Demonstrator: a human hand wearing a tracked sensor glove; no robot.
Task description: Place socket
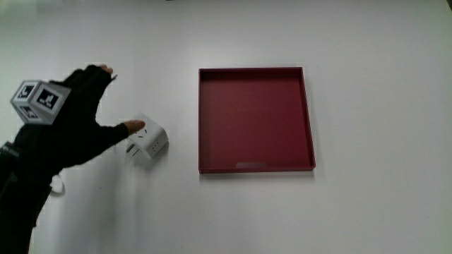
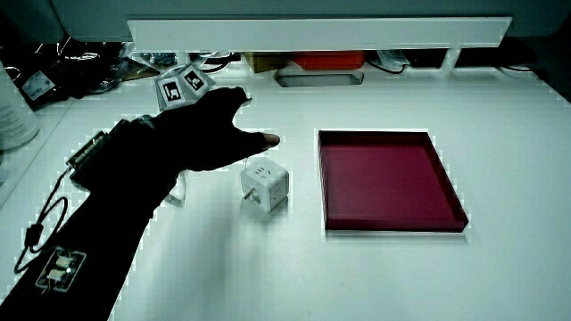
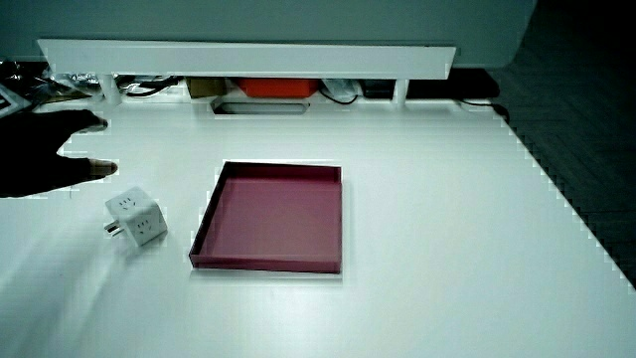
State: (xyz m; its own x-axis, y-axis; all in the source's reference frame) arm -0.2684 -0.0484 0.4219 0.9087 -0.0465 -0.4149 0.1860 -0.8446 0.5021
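Here, white table point(image 1: 367, 212), bearing all else; red square tray point(image 1: 255, 118), shallow-walled, lying flat, nothing in it; gloved hand point(image 1: 67, 134) with patterned cube point(image 1: 39, 100) on its back, fingers spread and holding nothing, thumb tip point(image 2: 268, 140) above the socket; white cube socket point(image 1: 146, 140) on the table between hand and tray, just beside the tray, clear of its wall.
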